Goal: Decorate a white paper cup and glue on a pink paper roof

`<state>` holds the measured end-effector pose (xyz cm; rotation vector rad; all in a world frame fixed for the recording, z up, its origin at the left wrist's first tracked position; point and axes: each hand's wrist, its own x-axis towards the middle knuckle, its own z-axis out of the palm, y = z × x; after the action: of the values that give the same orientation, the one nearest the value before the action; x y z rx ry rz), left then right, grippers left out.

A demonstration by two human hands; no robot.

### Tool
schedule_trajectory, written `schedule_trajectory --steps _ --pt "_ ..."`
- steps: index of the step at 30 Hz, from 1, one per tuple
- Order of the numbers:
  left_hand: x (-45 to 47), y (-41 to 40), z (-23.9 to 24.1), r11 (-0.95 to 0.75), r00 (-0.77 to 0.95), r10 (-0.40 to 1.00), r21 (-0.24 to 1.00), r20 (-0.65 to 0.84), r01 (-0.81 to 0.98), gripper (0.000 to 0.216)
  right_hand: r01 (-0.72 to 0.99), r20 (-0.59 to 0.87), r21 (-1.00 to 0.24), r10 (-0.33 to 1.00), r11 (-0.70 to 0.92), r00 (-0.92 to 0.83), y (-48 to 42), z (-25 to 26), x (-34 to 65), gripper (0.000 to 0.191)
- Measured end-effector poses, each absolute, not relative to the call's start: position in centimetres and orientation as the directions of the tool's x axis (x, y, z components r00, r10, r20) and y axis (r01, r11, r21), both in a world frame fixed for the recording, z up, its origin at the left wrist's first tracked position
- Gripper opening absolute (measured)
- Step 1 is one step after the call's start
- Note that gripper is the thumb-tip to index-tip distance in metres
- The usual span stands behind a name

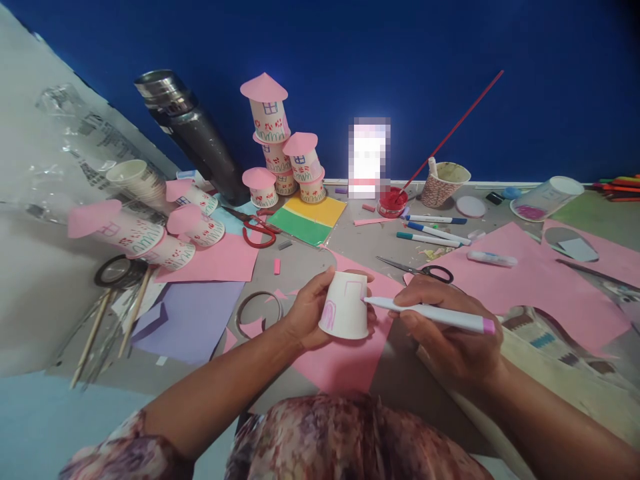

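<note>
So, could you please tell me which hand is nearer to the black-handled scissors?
The right hand, holding the marker, is nearer, just this side of the black-handled scissors; the left hand, holding the white cup, is farther off to their left.

Dark flask (200, 141) near red-handled scissors (245, 220).

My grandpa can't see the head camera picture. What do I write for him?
A left hand holds an upside-down white cup while the right hand holds a pink-ended marker to its side. Behind them stand cup towers with pink roofs, beside a dark flask. Pink paper, pens and scissors lie around the desk.
</note>
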<state>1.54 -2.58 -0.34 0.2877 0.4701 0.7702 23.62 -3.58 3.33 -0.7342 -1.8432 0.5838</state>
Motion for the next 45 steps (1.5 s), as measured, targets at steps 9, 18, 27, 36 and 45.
schedule_trajectory --steps 9,18,27,36,45 --pt "1.63 -2.57 -0.54 0.683 0.621 0.727 0.402 -0.293 -0.610 0.050 0.215 0.631 -0.690 0.720 0.691 -0.290 -3.70 3.12 23.73 0.021" --pt "2.23 -2.85 -0.81 0.627 0.570 0.768 0.523 -0.292 -0.577 0.051 0.169 0.694 -0.625 0.642 0.762 -0.328 -3.72 3.70 23.47 0.026" --pt "2.38 -2.86 -0.67 0.613 0.559 0.779 0.531 -0.284 -0.585 0.049 0.198 0.694 -0.596 0.623 0.778 -0.360 -3.53 3.78 23.36 0.027" --pt "2.35 -2.77 -0.64 0.623 0.568 0.773 0.507 -0.283 -0.596 0.050 0.179 0.678 -0.616 0.632 0.767 -0.377 -3.68 3.77 23.51 0.023" --pt "1.95 -2.81 -0.80 0.662 0.606 0.742 0.453 -0.287 -0.597 0.050 0.136 0.679 -0.639 0.638 0.757 -0.362 -3.52 3.32 23.73 0.025"
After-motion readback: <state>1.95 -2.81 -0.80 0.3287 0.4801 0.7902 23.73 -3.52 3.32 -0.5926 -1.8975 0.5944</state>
